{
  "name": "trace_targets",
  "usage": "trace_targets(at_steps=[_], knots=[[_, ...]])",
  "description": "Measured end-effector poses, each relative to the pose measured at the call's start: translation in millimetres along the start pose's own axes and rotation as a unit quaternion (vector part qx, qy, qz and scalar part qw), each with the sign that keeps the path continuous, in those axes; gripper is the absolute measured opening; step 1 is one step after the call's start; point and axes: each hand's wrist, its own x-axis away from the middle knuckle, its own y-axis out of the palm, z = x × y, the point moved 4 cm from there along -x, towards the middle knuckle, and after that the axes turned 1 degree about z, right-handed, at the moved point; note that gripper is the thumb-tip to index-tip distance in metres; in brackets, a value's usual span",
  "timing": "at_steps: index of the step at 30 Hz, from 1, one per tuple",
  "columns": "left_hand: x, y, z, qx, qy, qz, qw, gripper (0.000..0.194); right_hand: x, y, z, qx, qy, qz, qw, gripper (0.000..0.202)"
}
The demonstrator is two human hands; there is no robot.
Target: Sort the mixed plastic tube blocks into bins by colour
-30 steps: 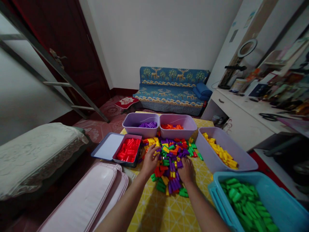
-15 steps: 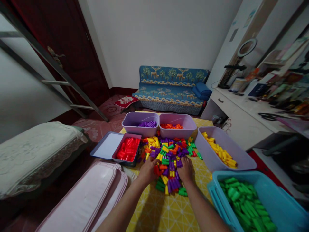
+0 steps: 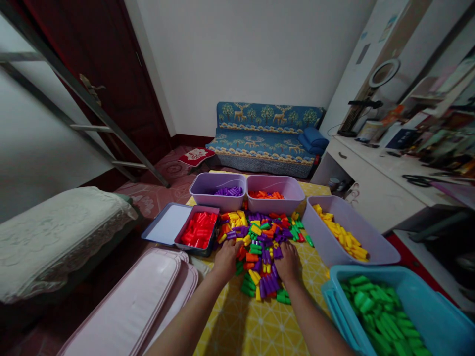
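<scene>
A mixed pile of small tube-shaped plastic pieces (image 3: 265, 257) in purple, yellow, green, orange and red lies on the yellow patterned tablecloth (image 3: 267, 326). At the pile's left edge, my left hand (image 3: 224, 260) touches the pieces with its fingers apart; some fingertips are hidden among them. My right hand (image 3: 288, 262) rests along the right edge beside purple pieces, fingers stretched forward. Neither hand visibly holds a piece. A loose row of purple pieces (image 3: 269, 285) lies between my wrists.
Behind the pile stand a lilac bin (image 3: 217, 199) with purple pieces and another lilac bin (image 3: 275, 203) with orange ones. Red pieces fill a hinged box (image 3: 178, 242) at left. Yellow pieces lie in the right lilac bin (image 3: 371, 237), green ones in a blue tub (image 3: 426, 291). Pink lids (image 3: 129, 306) lie left.
My left hand has shifted slightly, and its fingers lie differently at the pile's edge. The view has moved a little; the pile looks nearly the same.
</scene>
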Motion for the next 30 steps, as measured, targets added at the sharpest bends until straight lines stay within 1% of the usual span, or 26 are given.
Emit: trace_targets(at_steps=[2, 4, 5, 6, 7, 8, 9, 11, 13, 14, 15, 16, 17, 18, 19, 21, 23, 27, 28, 30], knots=[[-1.3, -1.8, -1.0, 0.016, -0.020, 0.022, 0.999, 0.048, 0.3, 2.0, 1.0, -0.001, -0.005, 0.002, 1.000, 0.012], [-3.3, -4.8, -3.1, 0.091, -0.042, 0.062, 0.993, 0.043, 0.4, 3.4, 1.7, -0.001, -0.006, 0.002, 1.000, 0.012], [-4.4, -6.7, -4.9, 0.153, -0.059, 0.089, 0.982, 0.040, 0.5, 3.8, 1.9, -0.001, -0.005, 0.001, 1.000, 0.012], [-5.5, -8.3, -7.3, 0.228, -0.081, 0.116, 0.963, 0.037, 0.4, 3.8, 1.9, -0.001, -0.003, 0.001, 1.000, 0.012], [-6.6, -9.5, -10.1, 0.311, -0.111, 0.141, 0.933, 0.036, 0.4, 3.5, 1.7, -0.001, -0.001, 0.002, 1.000, 0.012], [-7.7, -10.1, -12.7, 0.396, -0.145, 0.161, 0.893, 0.036, 0.3, 2.9, 1.2, 0.000, 0.000, 0.004, 1.000, 0.012], [-8.9, -10.2, -14.6, 0.477, -0.181, 0.177, 0.842, 0.036, 0.3, 2.1, 0.7, -0.001, 0.000, 0.007, 1.000, 0.013], [-11.6, -10.8, -14.4, 0.614, -0.241, 0.192, 0.727, 0.032, 0.1, 0.2, -0.5, -0.004, -0.002, 0.013, 1.000, 0.014], [-14.8, -15.2, -9.8, 0.709, -0.279, 0.192, 0.618, 0.025, 0.0, -1.2, -1.5, -0.010, -0.005, 0.014, 1.000, 0.016], [-16.5, -19.3, -6.6, 0.745, -0.287, 0.189, 0.572, 0.023, -0.1, -1.7, -1.7, -0.012, -0.005, 0.012, 1.000, 0.017], [-18.1, -24.8, -3.6, 0.774, -0.290, 0.188, 0.531, 0.023, -0.2, -2.0, -1.8, -0.014, -0.005, 0.010, 1.000, 0.017], [-19.4, -31.5, -1.5, 0.795, -0.289, 0.192, 0.497, 0.023, -0.2, -2.3, -1.8, -0.015, -0.004, 0.008, 1.000, 0.016], [-20.4, -39.1, -0.4, 0.811, -0.286, 0.203, 0.469, 0.024, -0.3, -2.5, -1.8, -0.016, -0.002, 0.006, 1.000, 0.016], [-21.2, -47.0, -0.4, 0.820, -0.281, 0.216, 0.449, 0.025, -0.3, -2.7, -1.8, -0.017, 0.000, 0.006, 1.000, 0.016], [-21.9, -54.5, -1.3, 0.824, -0.278, 0.230, 0.436, 0.027, -0.4, -3.1, -1.9, -0.017, 0.002, 0.006, 1.000, 0.016], [-23.1, -67.3, -5.3, 0.826, -0.276, 0.253, 0.422, 0.030, -0.6, -3.9, -2.4, -0.017, 0.002, 0.007, 1.000, 0.017], [-24.1, -75.5, -10.9, 0.824, -0.278, 0.274, 0.410, 0.032, -0.9, -4.7, -3.1, -0.015, 0.002, 0.007, 1.000, 0.020], [-24.7, -78.3, -23.2, 0.830, -0.287, 0.308, 0.366, 0.035, -1.1, -5.0, -3.4, -0.009, 0.002, -0.002, 1.000, 0.019], [-24.9, -77.8, -26.2, 0.831, -0.284, 0.312, 0.362, 0.037, -1.0, -4.6, -3.3, -0.008, 0.001, -0.004, 1.000, 0.017], [-25.2, -77.5, -32.0, 0.831, -0.274, 0.316, 0.368, 0.041, -0.5, -3.6, -2.6, -0.006, -0.001, -0.005, 1.000, 0.015]])
